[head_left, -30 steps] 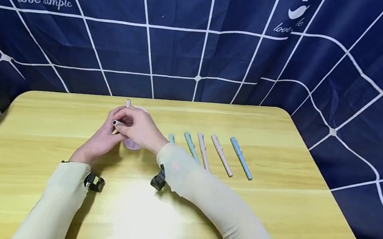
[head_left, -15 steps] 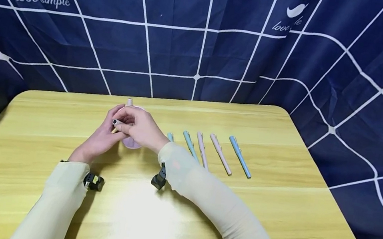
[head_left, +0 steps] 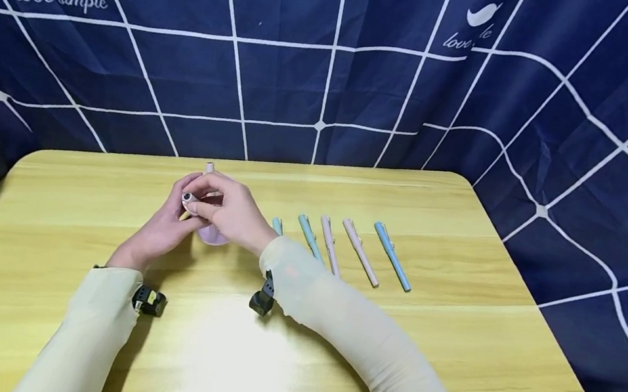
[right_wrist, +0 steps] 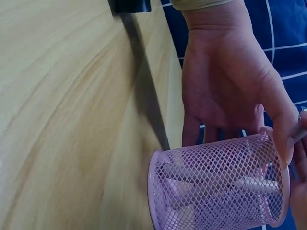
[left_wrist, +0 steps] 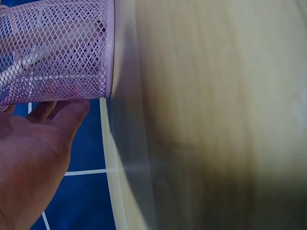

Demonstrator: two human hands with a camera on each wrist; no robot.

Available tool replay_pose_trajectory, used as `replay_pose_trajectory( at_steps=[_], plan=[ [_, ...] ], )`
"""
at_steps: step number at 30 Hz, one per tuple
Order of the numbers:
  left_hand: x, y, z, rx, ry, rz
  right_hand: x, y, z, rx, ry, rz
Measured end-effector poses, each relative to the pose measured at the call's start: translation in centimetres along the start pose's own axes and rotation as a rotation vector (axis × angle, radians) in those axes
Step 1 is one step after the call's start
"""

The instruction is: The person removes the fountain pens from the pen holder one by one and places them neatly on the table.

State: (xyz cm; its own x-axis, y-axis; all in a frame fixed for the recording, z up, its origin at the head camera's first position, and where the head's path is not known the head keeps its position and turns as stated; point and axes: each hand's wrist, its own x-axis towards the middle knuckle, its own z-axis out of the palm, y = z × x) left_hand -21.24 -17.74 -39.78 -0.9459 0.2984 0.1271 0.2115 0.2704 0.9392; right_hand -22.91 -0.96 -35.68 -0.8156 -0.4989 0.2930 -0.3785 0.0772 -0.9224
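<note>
Pale pens (right_wrist: 256, 185) lean inside the pink mesh cup (right_wrist: 211, 154) on the desk (head_left: 445, 372) (one pokes out above). The left hand (head_left: 164, 226) curls its grip round it; the right hand (head_left: 233, 213) pinches another pen (head_left: 188, 198) near its mouth.

A dark blue curtain (head_left: 281, 86) with white grid lines hangs behind the wood-grain table (head_left: 507, 354).

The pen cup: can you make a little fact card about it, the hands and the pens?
Cup: pinkish mesh cup, upright
Inside: pens show through the mesh, number unclear
Left hand: holds the cup
Right hand: pinches a pale pen near the rim
On the table: two teal pens, lilac pen, pink pen, blue pen
Backdrop: dark blue cloth, white lines
</note>
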Motion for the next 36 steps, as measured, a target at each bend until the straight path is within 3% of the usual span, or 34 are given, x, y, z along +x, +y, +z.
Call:
replay_pose_trajectory(
  at_steps=[9,16,28,36],
  plan=[
    [-0.1,-0.2,0.1,-0.031,0.012,0.016,-0.4,-1.2,-0.4,0.072,0.075,-0.072],
    [-0.1,-0.2,0.3,-0.025,0.015,-0.046,-1.0,-1.6,-1.2,0.131,0.203,-0.132],
    [0.1,0.2,0.0,-0.025,0.012,-0.081,-0.9,-2.8,-2.7,0.141,0.273,-0.249],
    [0.1,0.0,0.0,-0.026,0.014,-0.075,-0.7,-3.0,-3.4,0.146,0.306,-0.261]
  ],
)
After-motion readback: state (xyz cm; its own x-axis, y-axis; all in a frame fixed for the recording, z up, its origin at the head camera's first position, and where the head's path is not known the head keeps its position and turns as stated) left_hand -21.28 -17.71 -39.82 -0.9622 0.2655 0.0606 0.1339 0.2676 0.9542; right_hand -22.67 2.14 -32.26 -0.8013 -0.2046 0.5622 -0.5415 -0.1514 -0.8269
